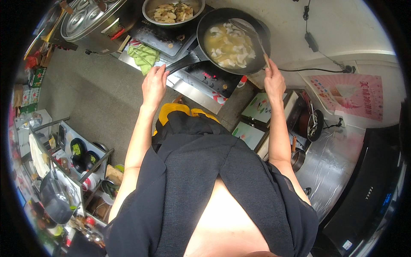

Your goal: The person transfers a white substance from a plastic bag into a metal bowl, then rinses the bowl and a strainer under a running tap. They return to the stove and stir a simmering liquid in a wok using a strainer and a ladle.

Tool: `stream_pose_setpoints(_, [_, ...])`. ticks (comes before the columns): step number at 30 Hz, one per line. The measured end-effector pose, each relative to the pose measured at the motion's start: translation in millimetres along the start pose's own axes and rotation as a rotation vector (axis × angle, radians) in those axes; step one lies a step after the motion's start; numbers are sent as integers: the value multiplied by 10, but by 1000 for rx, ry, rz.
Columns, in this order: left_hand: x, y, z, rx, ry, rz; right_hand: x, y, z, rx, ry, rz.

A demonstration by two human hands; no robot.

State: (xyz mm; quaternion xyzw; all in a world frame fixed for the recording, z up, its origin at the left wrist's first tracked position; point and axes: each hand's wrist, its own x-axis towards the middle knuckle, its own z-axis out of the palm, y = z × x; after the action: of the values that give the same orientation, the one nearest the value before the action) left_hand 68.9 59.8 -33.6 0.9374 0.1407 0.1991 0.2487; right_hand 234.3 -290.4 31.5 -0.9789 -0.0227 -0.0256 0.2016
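Observation:
My left hand (154, 84) is wrapped around the end of the long black handle (186, 61) of a deep dark wok (203, 41). Pale, thin slices of food (236, 48) sit in yellowish broth inside it. My right hand (275, 80) grips the wooden handle of a metal skimmer or ladle (260, 43); its head rests over the far side of the wok, partly in the food. The wok is on an induction cooker (210, 78) with lit red digits. A green cloth (143, 57) lies on the metal counter close to my left hand.
A steel bowl of cooked food (173, 23) stands on a second cooker (155, 37) at the back. A large steel pot (106, 35) is at far left. Power cords (308, 69) run along the right wall. A metal-framed rack (93, 165) stands left; a small pan (314, 128) sits right.

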Motion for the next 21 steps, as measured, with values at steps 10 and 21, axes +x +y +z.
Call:
stream_pose_setpoints(10, [-6, -4, -3, -11, 13, 8, -206, 4, -189, -19, -71, -26])
stream_pose_setpoints(21, [9, -24, -17, -10, -96, -48, -328, 23, -300, 101, -69, 14])
